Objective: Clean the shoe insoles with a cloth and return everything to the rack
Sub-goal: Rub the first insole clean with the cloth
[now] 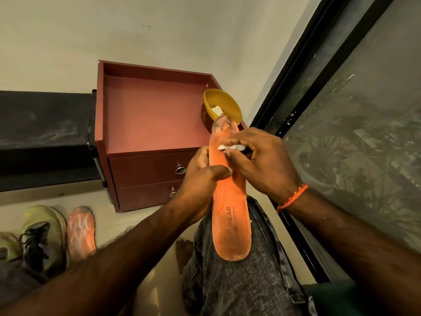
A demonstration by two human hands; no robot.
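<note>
Orange foam insole (230, 213), printed side up, is held lengthwise above the person's knee, its heel toward the camera and its grimy toe end just before a yellow bowl (222, 107) on the maroon drawer cabinet (145, 124). The insole is pinched at mid-length by the left hand (200, 176), thumb across its top face. A small white cloth (230, 147) is clenched in the fingertips of the right hand (262, 160) and pressed on the forefoot. Because the toe end is unsupported (only one pinch holds the flexible foam), hard rubbing could fold it or flick it against the bowl. Both forearms converge from below, wrists slightly bent. A second insole (80, 231) lies beside a green shoe (43, 233) on the floor.
</note>
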